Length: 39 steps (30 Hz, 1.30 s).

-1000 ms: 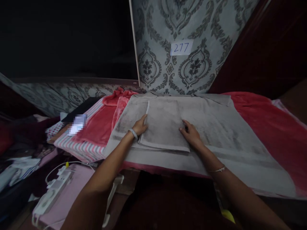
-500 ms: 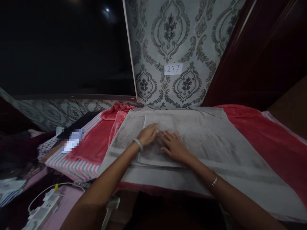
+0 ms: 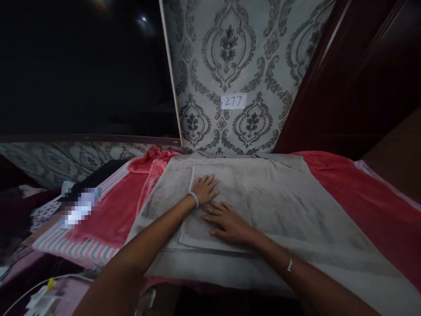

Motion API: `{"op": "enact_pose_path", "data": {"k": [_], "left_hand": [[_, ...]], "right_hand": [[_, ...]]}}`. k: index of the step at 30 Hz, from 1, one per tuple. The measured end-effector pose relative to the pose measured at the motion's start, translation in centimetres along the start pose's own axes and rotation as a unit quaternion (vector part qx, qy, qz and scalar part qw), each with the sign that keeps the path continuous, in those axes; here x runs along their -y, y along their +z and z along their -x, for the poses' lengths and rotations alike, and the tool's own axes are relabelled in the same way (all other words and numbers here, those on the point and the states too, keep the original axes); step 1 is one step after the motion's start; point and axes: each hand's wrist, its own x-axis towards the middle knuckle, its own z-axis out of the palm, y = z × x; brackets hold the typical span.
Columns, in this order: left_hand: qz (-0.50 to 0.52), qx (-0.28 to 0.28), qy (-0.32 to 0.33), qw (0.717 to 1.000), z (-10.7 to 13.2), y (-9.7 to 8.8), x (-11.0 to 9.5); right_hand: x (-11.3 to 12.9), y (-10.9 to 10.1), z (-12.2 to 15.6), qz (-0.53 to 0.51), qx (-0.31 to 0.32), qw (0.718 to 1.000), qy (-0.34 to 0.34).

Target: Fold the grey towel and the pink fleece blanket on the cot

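My left hand (image 3: 205, 189) and right hand (image 3: 230, 221) are lying open and flat on the small folded grey towel (image 3: 197, 232). A moment ago they were at its sides. Now they are pressing its top, so I think I am smoothing the fold. It is sitting on a big grey towel (image 3: 296, 206) over the red blanket (image 3: 345, 175).
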Motion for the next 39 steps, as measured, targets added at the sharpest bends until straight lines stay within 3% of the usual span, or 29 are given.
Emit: {"op": "enact_pose_path", "data": {"k": [3, 5, 7, 12, 16, 21, 28, 32, 36, 39], "left_hand": [[-0.026, -0.016, -0.02, 0.999, -1.4, -1.2, 0.7], [-0.032, -0.034, -0.039, 0.998, -2.3, -1.7, 1.3], [-0.03, -0.045, -0.06, 0.997, -3.1, -1.6, 2.0], [0.004, -0.005, -0.096, 0.995, -3.8, 0.6, 3.8], [0.01, -0.002, -0.089, 0.996, -3.7, 1.5, 4.2], [0.01, -0.001, -0.091, 0.996, -3.6, 1.1, 4.0], [0.019, -0.001, -0.087, 0.996, -2.9, -0.9, 2.8], [0.03, 0.012, -0.042, 0.999, 1.9, -1.5, 0.7], [0.023, 0.011, -0.023, 0.999, 7.5, 0.2, -1.3], [0.024, 0.021, -0.032, 0.999, 8.6, 1.4, -1.9]], "right_hand": [[-3.2, -3.2, -2.4, -0.029, -0.086, 0.995, 0.048], [-5.9, -5.2, -4.6, 0.024, -0.176, 0.978, 0.114], [-8.5, -6.1, -6.6, 0.101, -0.206, 0.959, 0.168], [-12.9, -3.4, -8.2, 0.148, -0.103, 0.951, 0.25], [-14.5, -1.4, -7.6, 0.143, -0.112, 0.95, 0.254], [-14.8, -1.5, -7.8, 0.131, -0.113, 0.951, 0.256], [-12.7, -5.0, -8.0, 0.081, -0.082, 0.948, 0.295], [-10.7, -4.2, -6.0, 0.095, -0.1, 0.965, 0.222], [-8.7, -1.2, -3.8, 0.116, -0.093, 0.969, 0.199], [-8.3, -0.1, -3.5, 0.118, -0.105, 0.966, 0.203]]}}
